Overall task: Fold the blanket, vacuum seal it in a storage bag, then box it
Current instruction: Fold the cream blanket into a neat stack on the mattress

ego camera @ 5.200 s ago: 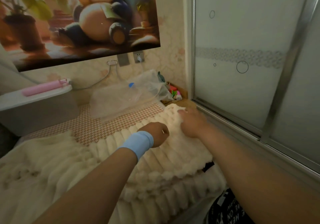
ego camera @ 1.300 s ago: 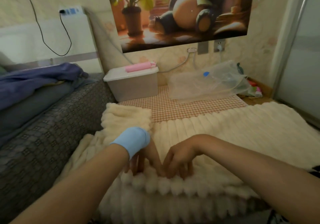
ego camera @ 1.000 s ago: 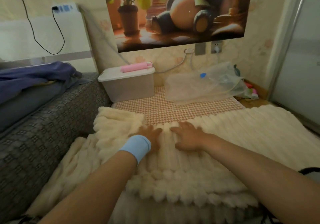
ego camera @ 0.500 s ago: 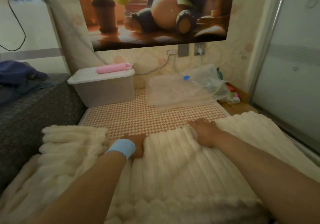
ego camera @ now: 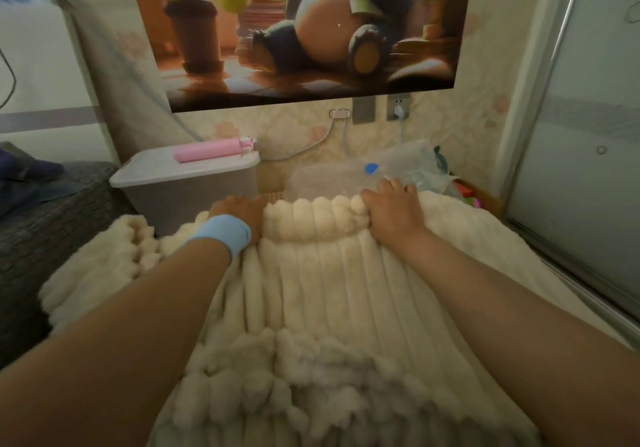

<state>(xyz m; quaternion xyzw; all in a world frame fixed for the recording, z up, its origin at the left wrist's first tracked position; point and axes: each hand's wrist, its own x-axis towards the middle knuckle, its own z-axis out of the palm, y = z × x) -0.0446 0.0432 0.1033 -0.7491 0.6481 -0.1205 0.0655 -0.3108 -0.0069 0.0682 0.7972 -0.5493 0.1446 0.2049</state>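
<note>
Fingers of the left hand (ego camera: 239,209) and right hand (ego camera: 391,213) clamp the blanket (ego camera: 329,280) at its far fold; it seems soft, bulky and floppy, best held along its edges.

The blanket (ego camera: 329,291) is lying nearest, between the sofa (ego camera: 41,232) on the left and the sliding door (ego camera: 588,152) on the right. The left hand (ego camera: 239,209) and the right hand (ego camera: 391,213) are holding its far fold. Behind that fold, the storage box (ego camera: 187,190) is sitting left, with a cylindrical device (ego camera: 211,150) lying on its lid, and the storage bag (ego camera: 332,178) is lying right. A poster (ego camera: 298,31) is hanging on the wall above.

Cream ribbed blanket (ego camera: 329,291), far edge rolled; clear bag (ego camera: 322,178) seemingly crumpled behind
</note>
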